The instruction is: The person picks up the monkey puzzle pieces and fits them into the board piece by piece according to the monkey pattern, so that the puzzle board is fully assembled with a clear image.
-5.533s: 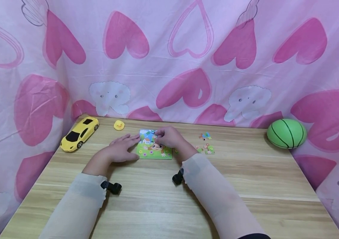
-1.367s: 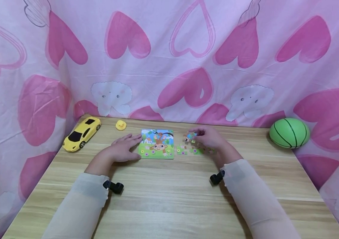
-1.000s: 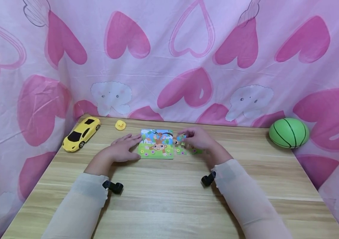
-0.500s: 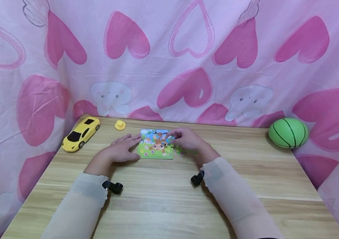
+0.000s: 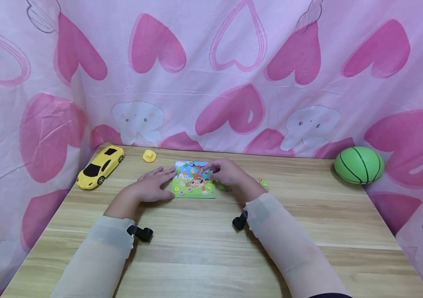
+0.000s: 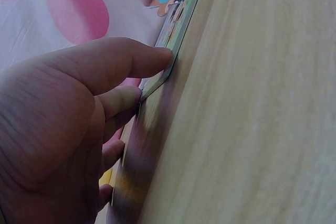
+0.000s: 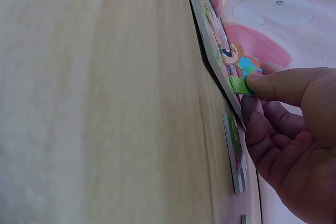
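A flat puzzle board point(image 5: 193, 191) with a monkey picture lies on the table. My left hand point(image 5: 152, 186) rests at its left edge, fingers spread; in the left wrist view the thumb of that hand point(image 6: 58, 103) touches the board's edge. My right hand point(image 5: 230, 173) pinches a puzzle piece over the board's right part. In the right wrist view that piece point(image 7: 247, 66), blue, green and brown with an eye, is tilted between thumb and fingers of the right hand point(image 7: 294, 129). Loose pieces point(image 5: 226, 188) lie right of the board, partly hidden by the right hand.
On the wooden table point(image 5: 181, 248), a yellow toy car point(image 5: 101, 167) stands at the left and a small yellow duck point(image 5: 149, 156) at the back left. A green ball point(image 5: 359, 165) sits at the back right. A pink heart-patterned curtain point(image 5: 230, 109) hangs behind the table.
My right hand has moved left with the pinched piece, from over the loose pieces to over the board's right part. The left hand has stayed at the board's left edge.
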A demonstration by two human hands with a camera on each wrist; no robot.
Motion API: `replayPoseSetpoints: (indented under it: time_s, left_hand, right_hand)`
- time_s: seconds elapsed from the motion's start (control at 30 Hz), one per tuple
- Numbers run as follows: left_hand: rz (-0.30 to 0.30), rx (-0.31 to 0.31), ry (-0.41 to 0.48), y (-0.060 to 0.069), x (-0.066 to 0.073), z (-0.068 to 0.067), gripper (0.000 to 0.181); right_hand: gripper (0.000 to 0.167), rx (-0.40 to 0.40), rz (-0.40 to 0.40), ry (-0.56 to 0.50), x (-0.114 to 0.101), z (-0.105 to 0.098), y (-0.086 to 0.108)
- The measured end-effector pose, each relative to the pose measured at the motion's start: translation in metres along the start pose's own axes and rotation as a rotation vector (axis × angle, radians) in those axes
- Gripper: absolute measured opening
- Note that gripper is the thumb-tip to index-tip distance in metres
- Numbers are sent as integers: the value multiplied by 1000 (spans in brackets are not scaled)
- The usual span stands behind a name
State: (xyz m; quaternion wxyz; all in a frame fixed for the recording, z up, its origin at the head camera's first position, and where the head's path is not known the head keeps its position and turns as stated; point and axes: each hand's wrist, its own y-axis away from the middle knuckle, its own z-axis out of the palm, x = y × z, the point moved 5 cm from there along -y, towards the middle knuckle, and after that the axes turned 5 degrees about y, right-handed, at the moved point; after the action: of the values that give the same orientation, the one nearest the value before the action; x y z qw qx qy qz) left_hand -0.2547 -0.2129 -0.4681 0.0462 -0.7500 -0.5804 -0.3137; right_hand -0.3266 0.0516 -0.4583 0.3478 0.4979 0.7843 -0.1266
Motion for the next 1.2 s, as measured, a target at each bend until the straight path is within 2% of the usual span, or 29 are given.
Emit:
replayPoseSetpoints:
  time_s: [0.27,0.6,0.8,1.2]
  left_hand:
    - [3,12,5,0,0,0,91]
    - [4,12,5,3,2,-2,91]
    - [8,10,1,2,2,-2,90]
    - [6,11,5,1,1,0,90]
  right_hand:
    - [34,-5,8,-14,-1,2,0]
    - [36,-21,-40,121,-5,3,-2]
    - [35,-60,-65,135,-4,4,-4]
    - [33,-100,-44,179,-5,5,-4]
